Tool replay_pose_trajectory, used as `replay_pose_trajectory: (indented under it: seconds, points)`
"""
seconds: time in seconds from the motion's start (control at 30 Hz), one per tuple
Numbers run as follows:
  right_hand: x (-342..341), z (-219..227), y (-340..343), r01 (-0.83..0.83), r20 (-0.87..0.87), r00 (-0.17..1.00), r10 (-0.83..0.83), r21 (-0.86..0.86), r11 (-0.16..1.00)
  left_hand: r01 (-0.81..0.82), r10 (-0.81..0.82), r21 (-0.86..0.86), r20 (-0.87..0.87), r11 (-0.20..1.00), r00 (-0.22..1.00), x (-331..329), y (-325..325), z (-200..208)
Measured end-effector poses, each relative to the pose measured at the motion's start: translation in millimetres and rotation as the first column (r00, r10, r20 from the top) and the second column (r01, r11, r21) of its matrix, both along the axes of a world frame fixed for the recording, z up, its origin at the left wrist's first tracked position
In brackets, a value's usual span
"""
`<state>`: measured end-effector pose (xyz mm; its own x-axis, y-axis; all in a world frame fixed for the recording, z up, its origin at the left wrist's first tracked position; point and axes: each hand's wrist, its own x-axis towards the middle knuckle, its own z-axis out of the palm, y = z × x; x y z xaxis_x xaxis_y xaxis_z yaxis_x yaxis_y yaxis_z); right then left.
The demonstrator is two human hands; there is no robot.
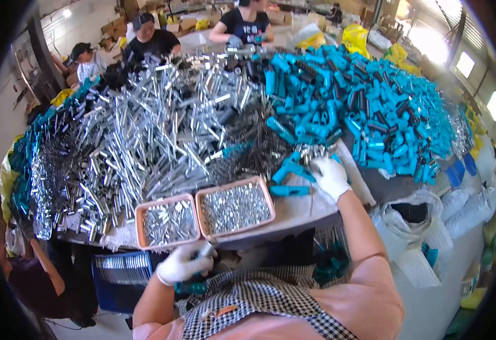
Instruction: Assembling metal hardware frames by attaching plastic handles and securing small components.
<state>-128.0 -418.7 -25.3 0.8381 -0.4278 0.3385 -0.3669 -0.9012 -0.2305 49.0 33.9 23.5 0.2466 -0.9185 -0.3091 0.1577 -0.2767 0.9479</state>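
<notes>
My left hand (pixel 184 265), in a white glove, is closed round a short metal tube (pixel 207 248) just in front of the table edge. A teal plastic piece (pixel 191 288) shows below that hand; whether it joins the tube, I cannot tell. My white-gloved right hand (pixel 331 179) reaches over the table, its fingers drawn in at a small heap of shiny metal parts (pixel 312 152). What is between those fingertips is hidden. Beside them lie teal angled handles (pixel 288 169) and a straight teal piece (pixel 290 191).
Two pink trays (pixel 140 228) (pixel 271 211) of small metal parts stand at the front edge. Behind rise a large heap of metal tubes (pixel 146 130), dark springs (pixel 253 141) and a teal handle heap (pixel 372 107). A blue crate (pixel 107 290) sits below left. Several people work around.
</notes>
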Motion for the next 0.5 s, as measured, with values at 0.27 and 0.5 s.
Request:
replay_pose_trajectory:
  seconds: [0.27, 0.5]
  points:
    - [7, -20, -29, -0.087, -0.291, 0.954, 0.071, -0.044, 0.995, 0.21, -0.209, -0.093, 0.029, 0.973, 0.978, -8, -9, -27]
    - [21, -23, -29, 0.057, -0.336, 0.934, -0.121, -0.195, 0.979, 0.264, -0.24, -0.093, 0.209, 0.96, 0.948, -27, -3, -14]
